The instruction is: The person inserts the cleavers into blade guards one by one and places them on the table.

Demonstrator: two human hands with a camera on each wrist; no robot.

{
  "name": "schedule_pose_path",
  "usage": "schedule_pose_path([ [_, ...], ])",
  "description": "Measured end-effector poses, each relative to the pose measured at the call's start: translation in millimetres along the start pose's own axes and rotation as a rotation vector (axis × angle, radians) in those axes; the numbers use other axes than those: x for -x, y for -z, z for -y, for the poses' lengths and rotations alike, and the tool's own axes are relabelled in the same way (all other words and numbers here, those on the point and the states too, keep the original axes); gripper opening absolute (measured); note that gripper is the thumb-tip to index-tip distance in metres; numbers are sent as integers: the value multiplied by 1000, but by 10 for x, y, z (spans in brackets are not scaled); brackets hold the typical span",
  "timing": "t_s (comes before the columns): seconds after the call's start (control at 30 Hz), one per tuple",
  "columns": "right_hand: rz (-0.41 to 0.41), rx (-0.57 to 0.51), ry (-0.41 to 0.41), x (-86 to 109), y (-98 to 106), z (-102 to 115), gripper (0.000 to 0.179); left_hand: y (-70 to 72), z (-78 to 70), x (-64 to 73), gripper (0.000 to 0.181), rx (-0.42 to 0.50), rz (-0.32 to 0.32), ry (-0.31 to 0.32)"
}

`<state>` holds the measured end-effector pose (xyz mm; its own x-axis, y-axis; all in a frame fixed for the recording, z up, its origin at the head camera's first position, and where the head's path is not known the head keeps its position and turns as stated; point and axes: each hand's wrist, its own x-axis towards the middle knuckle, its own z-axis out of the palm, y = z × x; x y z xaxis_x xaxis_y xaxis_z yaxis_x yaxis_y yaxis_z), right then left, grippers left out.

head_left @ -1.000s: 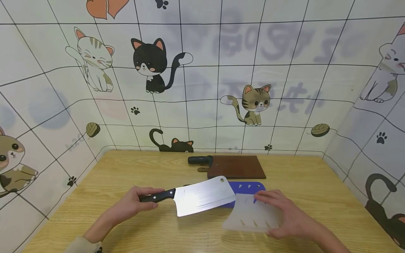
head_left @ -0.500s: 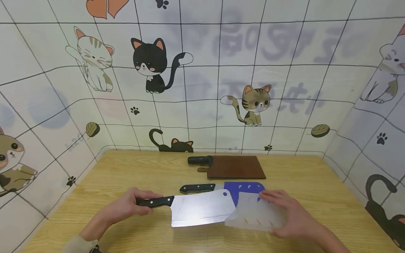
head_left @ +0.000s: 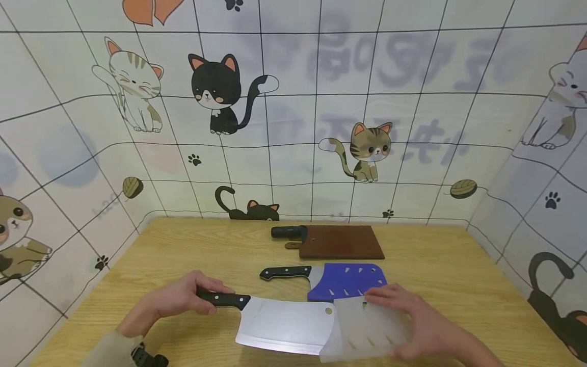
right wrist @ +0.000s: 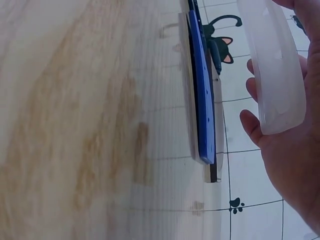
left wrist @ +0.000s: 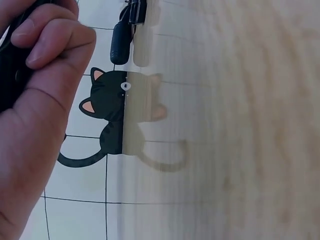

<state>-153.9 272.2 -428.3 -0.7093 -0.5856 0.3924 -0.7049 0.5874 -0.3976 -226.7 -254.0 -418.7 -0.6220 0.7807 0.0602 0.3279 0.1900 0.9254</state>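
My left hand (head_left: 176, 298) grips the black riveted handle (head_left: 223, 299) of a cleaver with a broad shiny blade (head_left: 284, 325), held above the table and pointing right. In the left wrist view its fingers curl round the dark handle (left wrist: 12, 65). With fingers and thumb, my right hand (head_left: 422, 321) holds a translucent white blade guard (head_left: 367, 331) by its far end. The blade's end meets the guard's curved mouth; how far it goes in I cannot tell. The right wrist view shows the guard (right wrist: 277, 75) edge-on between thumb and fingers.
Behind the hands, a second black-handled cleaver lies in a blue guard (head_left: 347, 282). Farther back is a brown sheath-like slab (head_left: 341, 242) with a black handle (head_left: 286, 232) at its left. A cat-patterned wall covering (head_left: 293, 168) closes off the wooden table (head_left: 192, 250).
The held cleaver has come lower and nearer, levelling and then dipping slightly to the right, with its end against the guard's mouth. The white guard has lowered a little, uncovering more of the blue one.
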Motion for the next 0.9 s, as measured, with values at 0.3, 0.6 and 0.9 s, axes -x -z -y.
schedule_pose_path([
  [0.3, -46, 43, -61, 44, -8, -33, 97, -89, 18, -68, 38, 42, -23, 55],
  [0.6, -62, 15, -18, 23, -69, -105, 94, -242, 16, -250, 39, 1, -36, 26],
  [0.9, -30, 13, -80, 11, -20, -18, 93, -193, -9, -294, 44, 17, 15, -29],
])
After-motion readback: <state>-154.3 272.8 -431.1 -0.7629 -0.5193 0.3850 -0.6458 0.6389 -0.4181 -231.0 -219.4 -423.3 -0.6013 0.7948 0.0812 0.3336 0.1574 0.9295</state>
